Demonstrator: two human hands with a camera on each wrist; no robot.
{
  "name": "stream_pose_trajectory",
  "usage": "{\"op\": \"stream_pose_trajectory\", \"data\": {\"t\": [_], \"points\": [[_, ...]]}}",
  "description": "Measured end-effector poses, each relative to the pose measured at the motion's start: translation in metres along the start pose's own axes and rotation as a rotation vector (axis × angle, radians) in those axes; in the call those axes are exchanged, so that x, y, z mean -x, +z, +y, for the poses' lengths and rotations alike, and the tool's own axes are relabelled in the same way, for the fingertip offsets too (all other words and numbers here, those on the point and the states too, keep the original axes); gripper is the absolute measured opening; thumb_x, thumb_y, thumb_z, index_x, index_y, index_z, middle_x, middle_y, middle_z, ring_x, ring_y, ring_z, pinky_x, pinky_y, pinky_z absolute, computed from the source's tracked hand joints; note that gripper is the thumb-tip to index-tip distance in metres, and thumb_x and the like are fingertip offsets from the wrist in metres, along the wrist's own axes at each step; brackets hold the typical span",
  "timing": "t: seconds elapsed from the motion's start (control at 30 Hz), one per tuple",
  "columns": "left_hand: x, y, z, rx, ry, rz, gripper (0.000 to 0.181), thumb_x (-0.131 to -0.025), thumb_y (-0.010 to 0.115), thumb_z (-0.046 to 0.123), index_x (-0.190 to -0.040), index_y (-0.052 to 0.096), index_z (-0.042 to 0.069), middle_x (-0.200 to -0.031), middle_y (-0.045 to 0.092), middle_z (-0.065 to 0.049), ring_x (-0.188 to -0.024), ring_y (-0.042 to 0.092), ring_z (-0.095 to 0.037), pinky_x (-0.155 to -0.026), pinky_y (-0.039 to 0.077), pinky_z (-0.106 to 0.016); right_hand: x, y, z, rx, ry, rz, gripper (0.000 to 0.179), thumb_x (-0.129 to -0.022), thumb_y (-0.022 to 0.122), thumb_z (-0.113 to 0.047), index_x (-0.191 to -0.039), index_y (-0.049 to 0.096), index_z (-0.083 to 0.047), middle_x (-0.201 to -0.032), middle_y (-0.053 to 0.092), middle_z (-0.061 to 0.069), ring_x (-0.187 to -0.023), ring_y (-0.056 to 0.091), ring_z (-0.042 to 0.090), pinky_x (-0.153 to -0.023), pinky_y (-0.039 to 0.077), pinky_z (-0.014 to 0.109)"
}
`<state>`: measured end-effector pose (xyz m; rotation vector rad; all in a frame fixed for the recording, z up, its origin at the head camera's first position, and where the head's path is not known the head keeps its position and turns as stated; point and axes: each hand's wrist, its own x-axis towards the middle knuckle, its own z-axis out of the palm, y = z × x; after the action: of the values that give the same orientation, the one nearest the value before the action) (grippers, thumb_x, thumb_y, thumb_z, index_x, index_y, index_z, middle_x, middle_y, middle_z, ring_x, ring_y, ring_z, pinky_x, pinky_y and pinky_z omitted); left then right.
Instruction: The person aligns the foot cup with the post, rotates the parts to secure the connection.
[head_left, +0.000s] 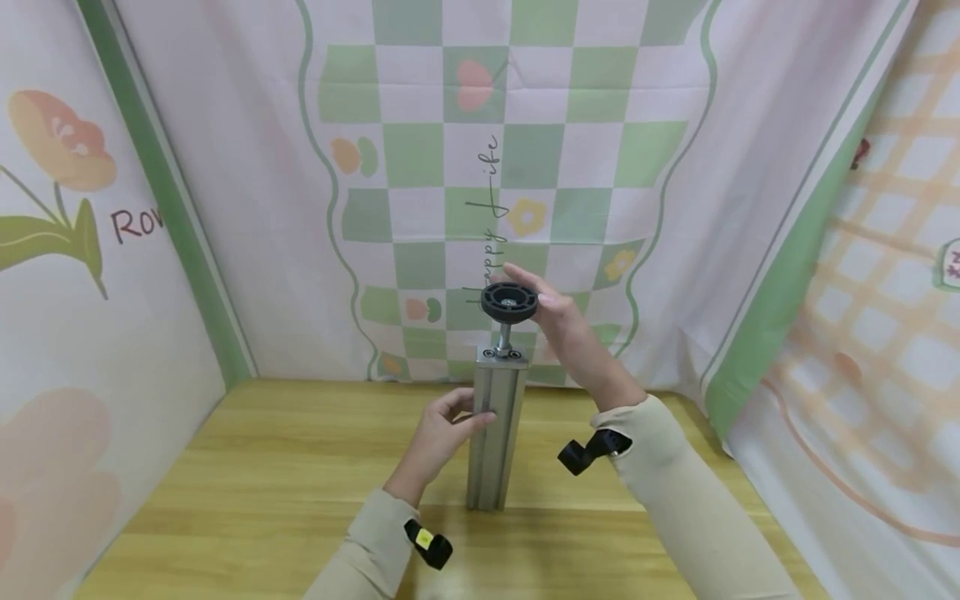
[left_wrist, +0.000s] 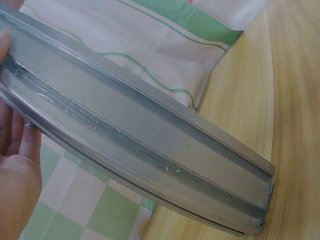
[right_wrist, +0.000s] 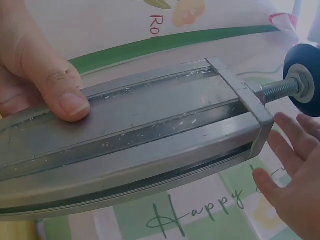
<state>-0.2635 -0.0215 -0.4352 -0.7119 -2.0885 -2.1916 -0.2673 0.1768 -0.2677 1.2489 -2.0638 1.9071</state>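
Observation:
An aluminium profile [head_left: 495,450] stands upright on the wooden table. My left hand [head_left: 438,433] grips it partway up, with the thumb [right_wrist: 74,104] across one grooved face in the right wrist view. A metal end plate [right_wrist: 245,107] caps its top. From that plate a threaded rod [right_wrist: 280,91] rises to a round black levelling foot [head_left: 510,303], whose hollow underside faces up. My right hand [head_left: 573,337] is at the right side of the foot, its fingers extended along the rim. Whether all the fingertips touch it is hard to tell. Small pale shavings lie in the profile's grooves [left_wrist: 125,142].
The wooden table [head_left: 300,458] reaches back to a hanging patterned cloth [head_left: 420,150]. More printed cloth hangs at the left [head_left: 97,350] and right [head_left: 862,375]. A black wrist camera [head_left: 429,546] sits on the left sleeve, another camera [head_left: 592,450] on the right.

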Motion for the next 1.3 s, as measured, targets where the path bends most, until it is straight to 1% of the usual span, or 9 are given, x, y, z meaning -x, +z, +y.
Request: {"op": "stream_pose_trajectory", "data": {"t": [0.1, 0.3, 0.4, 0.6, 0.8, 0.9, 1.03, 1.23, 1.3], "points": [[-0.001, 0.000, -0.001, 0.003, 0.002, 0.000, 0.036, -0.087, 0.081, 0.031, -0.116, 0.070, 0.014, -0.110, 0.066, -0.008, -0.107, 0.061, -0.024, -0.100, 0.051, -0.036, 0.001, -0.001, 0.001, -0.061, 0.013, -0.031, 0.070, -0.103, 0.031, -0.045, -0.157, 0.021, -0.001, -0.156, 0.033, 0.025, -0.141, 0.035, 0.033, -0.117, 0.009, 0.057], [-0.001, -0.001, -0.003, -0.003, -0.006, 0.001, 0.038, -0.086, 0.081, 0.033, -0.116, 0.069, 0.014, -0.114, 0.064, -0.015, -0.108, 0.061, -0.024, -0.100, 0.050, -0.036, 0.001, -0.001, 0.003, -0.087, 0.042, -0.013, 0.069, -0.099, 0.040, -0.038, -0.154, 0.027, 0.003, -0.141, 0.055, 0.004, -0.131, 0.045, 0.029, -0.117, 0.011, 0.056], [-0.001, -0.001, -0.003, -0.004, -0.009, 0.001, 0.039, -0.086, 0.081, 0.034, -0.117, 0.069, 0.014, -0.115, 0.063, -0.018, -0.108, 0.060, -0.024, -0.100, 0.050, -0.036, 0.001, -0.001, 0.005, -0.082, 0.045, -0.001, 0.070, -0.098, 0.042, -0.037, -0.152, 0.030, 0.006, -0.133, 0.060, -0.003, -0.127, 0.048, 0.028, -0.116, 0.011, 0.056], [-0.001, 0.000, -0.003, -0.005, -0.008, 0.005, 0.039, -0.086, 0.081, 0.035, -0.117, 0.069, 0.014, -0.112, 0.065, -0.012, -0.108, 0.061, -0.025, -0.100, 0.051, -0.036, 0.003, 0.001, 0.003, -0.074, 0.053, 0.002, 0.069, -0.098, 0.040, -0.037, -0.154, 0.029, 0.001, -0.137, 0.057, 0.000, -0.130, 0.045, 0.032, -0.116, 0.009, 0.058], [-0.001, 0.000, -0.002, 0.002, -0.005, 0.005, 0.039, -0.088, 0.080, 0.032, -0.118, 0.068, 0.011, -0.110, 0.066, -0.008, -0.110, 0.059, -0.031, -0.101, 0.050, -0.036, 0.005, 0.003, 0.001, -0.053, 0.060, 0.015, 0.064, -0.098, 0.038, -0.033, -0.154, 0.030, -0.003, -0.141, 0.052, 0.013, -0.133, 0.042, 0.034, -0.117, 0.009, 0.056], [-0.001, 0.000, -0.002, -0.002, -0.005, 0.007, 0.039, -0.088, 0.080, 0.030, -0.119, 0.069, 0.011, -0.110, 0.066, -0.007, -0.110, 0.060, -0.029, -0.101, 0.050, -0.037, 0.007, 0.003, 0.000, -0.011, 0.068, 0.048, 0.060, -0.098, 0.039, -0.030, -0.151, 0.032, -0.003, -0.141, 0.050, 0.016, -0.132, 0.042, 0.032, -0.117, 0.013, 0.055], [-0.002, 0.000, -0.003, -0.012, -0.007, 0.004, 0.039, -0.088, 0.079, 0.032, -0.120, 0.069, 0.011, -0.111, 0.067, -0.006, -0.108, 0.061, -0.023, -0.100, 0.051, -0.037, 0.010, 0.005, 0.000, 0.041, 0.103, 0.118, 0.055, -0.098, 0.046, -0.029, -0.147, 0.035, -0.006, -0.140, 0.052, 0.015, -0.129, 0.047, 0.027, -0.115, 0.021, 0.053], [-0.003, 0.001, -0.003, -0.022, -0.013, 0.012, 0.039, -0.088, 0.080, 0.033, -0.120, 0.069, 0.013, -0.111, 0.067, -0.005, -0.108, 0.061, -0.022, -0.100, 0.050, -0.037, 0.012, 0.012, -0.001, 0.018, 0.117, 0.203, 0.048, -0.096, 0.059, -0.024, -0.136, 0.036, -0.011, -0.137, 0.053, 0.013, -0.122, 0.053, 0.027, -0.106, 0.040, 0.039], [-0.002, 0.001, -0.002, -0.023, -0.013, 0.016, 0.039, -0.088, 0.080, 0.032, -0.120, 0.069, 0.013, -0.112, 0.067, -0.005, -0.108, 0.061, -0.021, -0.101, 0.050, -0.037, 0.012, 0.014, -0.001, 0.023, 0.108, 0.227, 0.047, -0.096, 0.063, -0.025, -0.133, 0.037, -0.013, -0.136, 0.053, 0.012, -0.121, 0.053, 0.028, -0.102, 0.045, 0.041]]}}
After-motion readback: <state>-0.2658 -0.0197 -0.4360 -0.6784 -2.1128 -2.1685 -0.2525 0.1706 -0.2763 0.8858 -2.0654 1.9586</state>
